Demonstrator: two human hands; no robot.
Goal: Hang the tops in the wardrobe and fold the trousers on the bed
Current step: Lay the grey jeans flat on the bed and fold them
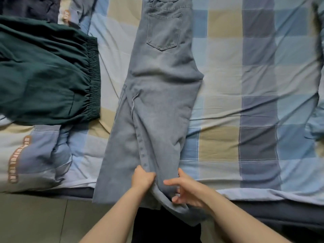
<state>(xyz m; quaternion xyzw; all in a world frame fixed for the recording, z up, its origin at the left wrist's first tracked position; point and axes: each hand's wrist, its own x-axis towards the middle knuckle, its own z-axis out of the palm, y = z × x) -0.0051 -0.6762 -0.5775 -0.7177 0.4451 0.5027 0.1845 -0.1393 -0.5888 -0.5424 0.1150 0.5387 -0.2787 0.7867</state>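
In the head view, we see the jeans (157, 102) lying along the bed (245, 85), waist far from us and pocket side up. They are already folded in half lengthwise, one leg on the other, and the leg ends hang over the near edge of the bed. Our left hand (142, 178) pinches the cloth at the inner seam, near the hems. Our right hand (184, 188) has its fingers curled around the upper leg just beside it, so both grips are grasping the jeans.

We judge that the folding of this pair is only at its first stage: the fold across the length is not yet done. To the left lie green trousers (43, 72) with an elastic waist, and they seem folded already, though we cannot tell this for sure. A dark garment (29, 7) shows in the far left corner; what it is, we cannot say. The wardrobe is not in view, so we cannot judge how far the hanging of the tops is.
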